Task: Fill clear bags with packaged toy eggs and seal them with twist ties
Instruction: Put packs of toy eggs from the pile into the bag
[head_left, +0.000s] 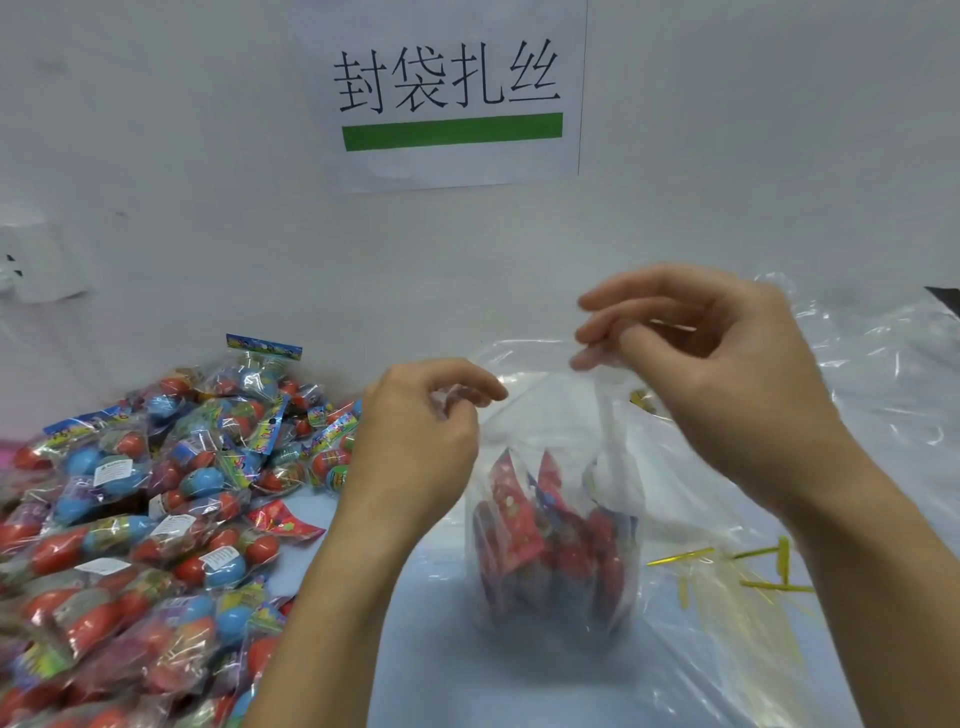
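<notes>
A clear bag stands upright on the table in the middle, its lower half filled with red and blue toy egg packs. My left hand pinches the bag's top edge on the left side. My right hand pinches the top edge on the right, higher up, and a thin gold twist tie shows between its fingers. The bag's mouth is stretched between the two hands.
A big heap of packaged toy eggs covers the table's left side. Loose gold twist ties lie on a stack of empty clear bags at the right. A paper sign hangs on the wall behind.
</notes>
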